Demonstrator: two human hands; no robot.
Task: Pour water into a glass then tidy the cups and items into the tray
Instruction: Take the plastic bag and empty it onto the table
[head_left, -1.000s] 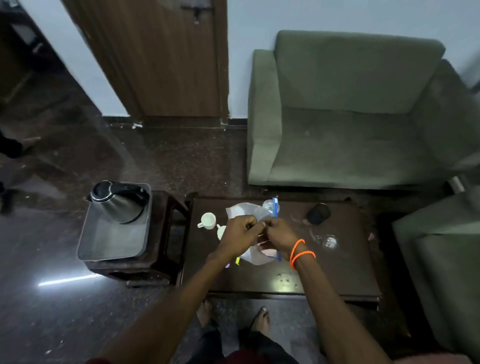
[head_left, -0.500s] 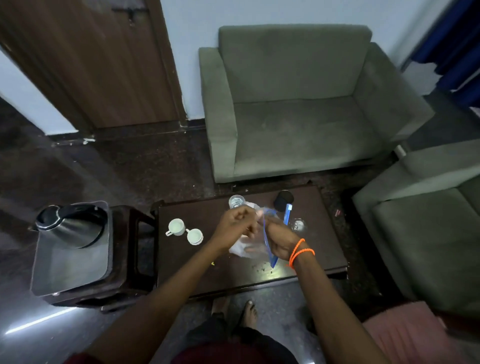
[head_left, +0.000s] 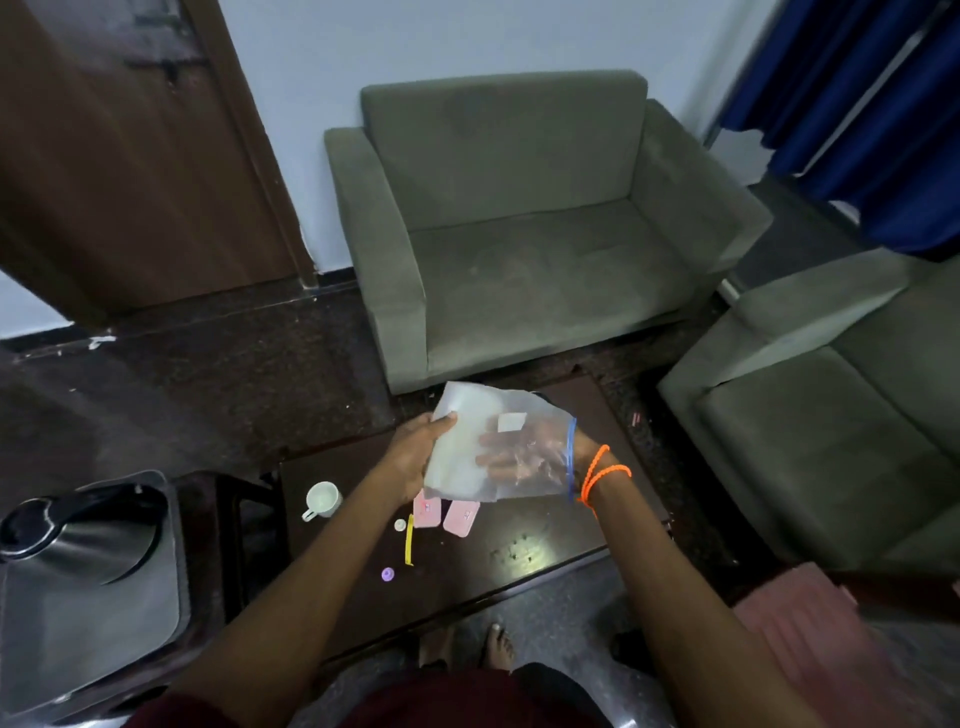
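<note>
My left hand (head_left: 414, 460) grips the left side of a translucent zip bag (head_left: 464, 467) held up over the dark coffee table (head_left: 524, 553). My right hand (head_left: 519, 451) is inside the bag up to the wrist, fingers stretched out and showing through the plastic; the blue zip edge sits at its wrist. A small white square shows inside the bag above the fingers. A white cup (head_left: 323, 500) stands on the table's left part. Below the bag lie two pink packets (head_left: 461, 517), a yellow strip (head_left: 409, 539), a small white disc (head_left: 400, 525) and a purple disc (head_left: 387, 574).
A steel tray (head_left: 104, 629) on a side stool at the left carries a steel kettle (head_left: 78, 535). A green armchair (head_left: 519, 234) stands behind the table and a second sofa (head_left: 831, 415) at the right. My feet are under the table's near edge.
The bag has come up off the table and my right hand has gone inside it. The pink packets and small pieces under it now show. My view has swung right.
</note>
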